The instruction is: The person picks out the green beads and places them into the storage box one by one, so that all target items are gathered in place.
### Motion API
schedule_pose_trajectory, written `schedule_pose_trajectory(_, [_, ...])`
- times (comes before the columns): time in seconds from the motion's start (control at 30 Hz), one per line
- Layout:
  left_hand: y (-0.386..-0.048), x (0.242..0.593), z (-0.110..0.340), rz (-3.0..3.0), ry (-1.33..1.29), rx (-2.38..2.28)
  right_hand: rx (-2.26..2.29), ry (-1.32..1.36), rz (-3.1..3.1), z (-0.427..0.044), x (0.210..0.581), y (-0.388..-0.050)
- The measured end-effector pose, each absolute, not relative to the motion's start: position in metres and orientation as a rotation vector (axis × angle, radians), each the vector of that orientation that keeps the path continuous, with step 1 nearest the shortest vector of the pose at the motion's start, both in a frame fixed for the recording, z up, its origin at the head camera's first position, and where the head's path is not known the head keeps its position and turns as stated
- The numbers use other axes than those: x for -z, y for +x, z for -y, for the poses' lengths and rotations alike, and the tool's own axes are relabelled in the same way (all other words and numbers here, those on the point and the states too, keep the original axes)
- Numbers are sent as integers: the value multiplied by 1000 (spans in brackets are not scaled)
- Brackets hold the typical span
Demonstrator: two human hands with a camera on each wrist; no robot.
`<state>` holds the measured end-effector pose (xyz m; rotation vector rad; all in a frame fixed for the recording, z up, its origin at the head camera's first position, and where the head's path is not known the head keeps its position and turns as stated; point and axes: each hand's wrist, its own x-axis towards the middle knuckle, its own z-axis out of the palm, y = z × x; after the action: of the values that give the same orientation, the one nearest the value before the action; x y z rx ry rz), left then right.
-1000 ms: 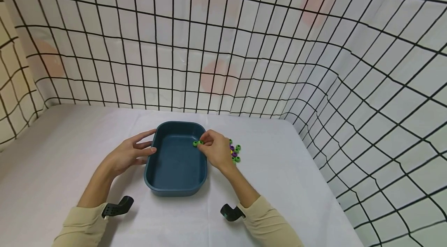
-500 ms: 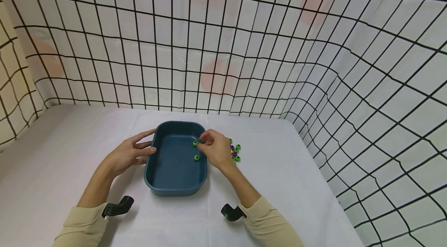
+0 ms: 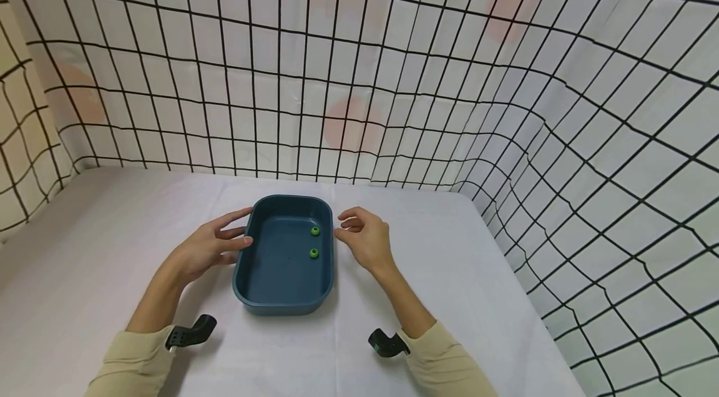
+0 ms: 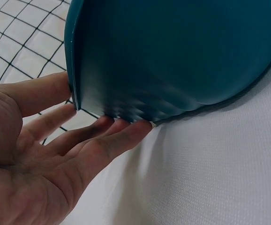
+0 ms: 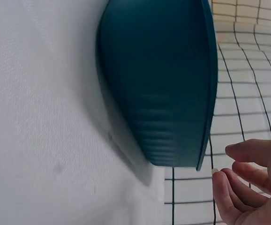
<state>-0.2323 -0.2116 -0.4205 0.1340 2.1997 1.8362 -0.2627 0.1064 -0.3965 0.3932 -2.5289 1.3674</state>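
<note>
A dark blue rectangular tray (image 3: 283,308) stands on the white cloth, with two green beads (image 3: 315,231) apart from each other on its floor, towards the right side. My left hand (image 3: 205,248) rests against the tray's left side, fingers extended. In the left wrist view, its fingertips (image 4: 138,129) touch the outer wall and rim. My right hand (image 3: 367,241) hovers just beyond the tray's right rim. The right wrist view shows its loosely bent fingers (image 5: 245,190) apart from the thumb, with nothing visible between them. The bead pile seen earlier is hidden behind this hand.
White cloth (image 3: 449,272) covers the table and extends around the tray. A white curtain with a black grid (image 3: 303,91) rises behind the table and along its sides. Black wrist-camera mounts (image 3: 193,331) stick out from both sleeves.
One green bead left my right fingertips and dropped onto the tray floor, nearer the front. My right hand then moved right, out over the rim, covering the bead pile. My left hand stayed put.
</note>
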Motion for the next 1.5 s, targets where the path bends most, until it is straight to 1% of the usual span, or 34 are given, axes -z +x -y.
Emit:
schedule_pose_trajectory(0.27, [-232, 423, 214, -2190, 136, -1843, -1431, 234, 2550, -134, 400, -259])
schedule_pose_trajectory(0.5, [-231, 424, 215, -2200, 134, -1836, -1456, 183, 2606, -155, 407, -258])
schedule_pose_trajectory(0.87, [-232, 422, 213, -2199, 129, -1833, -1290, 108, 2879, -175, 407, -264])
schedule_pose_trajectory(1.1, [-233, 422, 212, -2205, 125, -1828, -1244, 73, 3010, -183, 407, -267])
schedule_pose_trajectory(1.3, [-233, 422, 212, -2214, 122, -1823, -1250, 111, 3071, -184, 410, -267])
schedule_pose_trajectory(1.5, [-233, 421, 212, -2209, 126, -1824, -1277, 95, 3100, -184, 413, -267])
